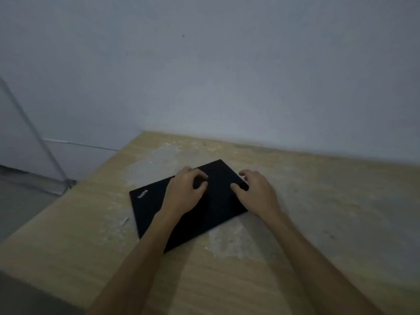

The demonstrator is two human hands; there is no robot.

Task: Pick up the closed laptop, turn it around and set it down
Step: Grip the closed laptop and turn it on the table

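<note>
A closed black laptop (218, 201) lies flat and askew on the wooden table (318, 201), its logo near the left corner. My left hand (184, 189) rests on the lid near its far edge, fingers curled loosely. My right hand (256, 192) sits at the laptop's right corner, thumb on the lid and fingers curled over the far right edge. Whether either hand actually grips the laptop is unclear.
The table is worn, with pale scuffed patches (229, 242) around the laptop. A grey wall (227, 76) runs close behind the table's far edge. The table's left edge drops to the floor (27, 201).
</note>
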